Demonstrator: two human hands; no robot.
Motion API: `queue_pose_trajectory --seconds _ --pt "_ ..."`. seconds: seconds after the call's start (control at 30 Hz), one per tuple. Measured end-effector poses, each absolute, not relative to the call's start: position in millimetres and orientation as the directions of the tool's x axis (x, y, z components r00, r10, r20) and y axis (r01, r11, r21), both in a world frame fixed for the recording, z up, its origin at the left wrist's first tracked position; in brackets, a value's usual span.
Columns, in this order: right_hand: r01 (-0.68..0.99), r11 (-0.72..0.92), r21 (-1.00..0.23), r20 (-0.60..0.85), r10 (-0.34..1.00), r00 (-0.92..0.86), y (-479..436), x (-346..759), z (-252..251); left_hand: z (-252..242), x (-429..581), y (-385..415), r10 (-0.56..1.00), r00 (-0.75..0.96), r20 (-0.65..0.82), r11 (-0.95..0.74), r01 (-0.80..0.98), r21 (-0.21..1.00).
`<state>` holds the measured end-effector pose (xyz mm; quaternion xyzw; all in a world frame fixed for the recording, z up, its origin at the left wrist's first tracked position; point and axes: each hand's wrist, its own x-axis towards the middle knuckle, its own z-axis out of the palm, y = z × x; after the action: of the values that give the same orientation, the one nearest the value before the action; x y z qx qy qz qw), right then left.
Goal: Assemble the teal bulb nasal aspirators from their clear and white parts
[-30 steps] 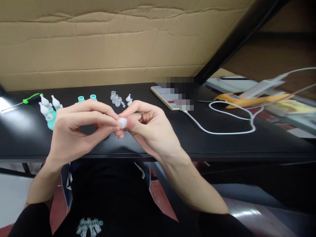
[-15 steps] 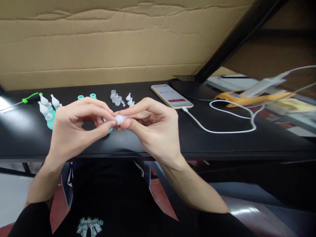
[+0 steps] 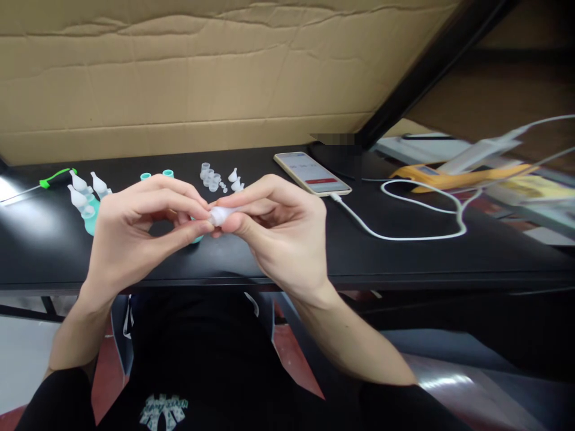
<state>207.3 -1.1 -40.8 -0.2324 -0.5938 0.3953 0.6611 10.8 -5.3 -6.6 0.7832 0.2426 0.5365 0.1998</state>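
Note:
Between my hands, above the table's front part, is a white tapered nozzle (image 3: 221, 215). My right hand (image 3: 287, 230) is closed, thumb and fingers pinching the nozzle's body. My left hand (image 3: 135, 233) pinches a small clear piece (image 3: 211, 219) at the nozzle's wide end, mostly covered by the fingertips; it looks like a plastic collar. Behind my left hand stand teal squeeze bulbs, among them one open bulb (image 3: 168, 173). To the left, several white-tipped bulbs (image 3: 77, 197) stand together. Clear collars (image 3: 209, 177) and loose white nozzles (image 3: 233, 175) lie beyond my hands.
A phone (image 3: 311, 175) lies at the back right, with a white cable (image 3: 404, 238) looping from it. Farther right is a yellow tool (image 3: 431, 178). A green-handled tool (image 3: 56, 178) lies at the far left. Cardboard (image 3: 188, 78) walls off the back.
Both hands keep their grip on the nozzle and the clear piece, with only a slight shift of the fingers. The view has moved a little; the table items stay put.

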Motion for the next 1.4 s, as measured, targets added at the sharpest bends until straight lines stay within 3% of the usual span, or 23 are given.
queue_pose_trajectory --seconds 0.27,0.8,1.23,1.4 --pt "-0.279 0.556 -0.783 0.587 0.809 -0.034 -3 207 -39 -8 12 -6 0.615 0.294 0.731 -0.787 0.183 0.589" --pt "-0.236 0.577 -0.782 0.609 0.788 -0.088 -4 212 -39 -3 8 -1 0.734 0.316 0.601 -0.642 0.037 0.766" --pt "-0.148 0.682 -0.717 0.697 0.710 -0.103 -2 218 -43 -6 8 -4 0.737 0.315 0.599 -0.639 0.036 0.768" --pt "-0.024 0.788 -0.616 0.778 0.603 -0.175 -4 222 -34 -6 9 -1 0.663 0.310 0.682 -0.734 0.090 0.673"
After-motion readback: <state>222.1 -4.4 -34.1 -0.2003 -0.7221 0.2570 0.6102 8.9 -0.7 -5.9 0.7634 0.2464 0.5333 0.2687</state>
